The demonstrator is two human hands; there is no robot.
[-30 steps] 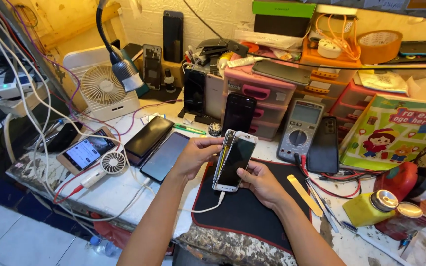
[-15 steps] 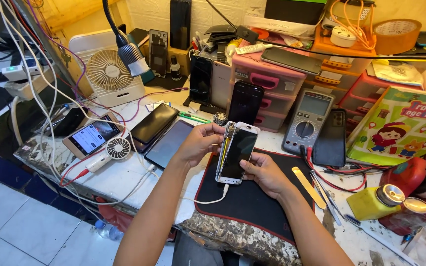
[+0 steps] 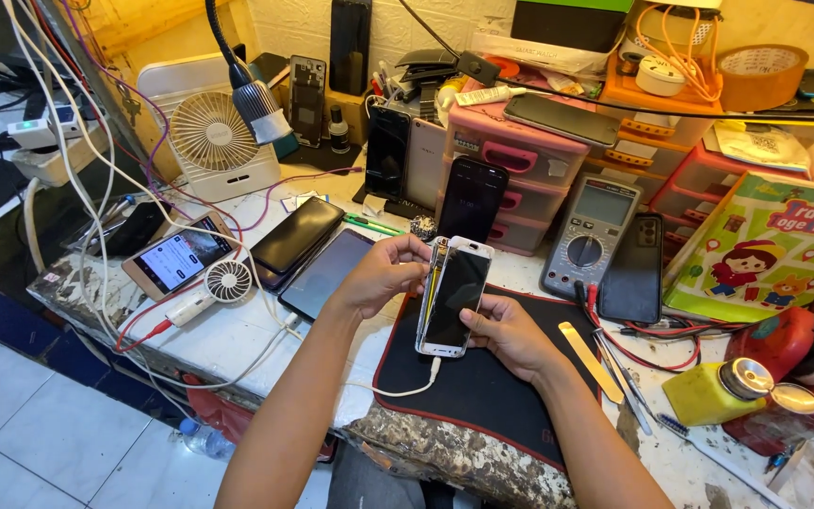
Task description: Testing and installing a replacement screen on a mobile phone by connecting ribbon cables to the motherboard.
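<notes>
Resting between both hands, white phone [image 3: 454,297]

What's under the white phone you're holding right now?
Under the white phone lies a black mat with red edging, and a white cable plugs into its bottom end. The right hand hides the mat beneath it.

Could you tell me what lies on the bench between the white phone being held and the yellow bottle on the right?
In the head view, between the white phone and the yellow bottle lie a flat yellow pry tool and thin metal tools.
</notes>
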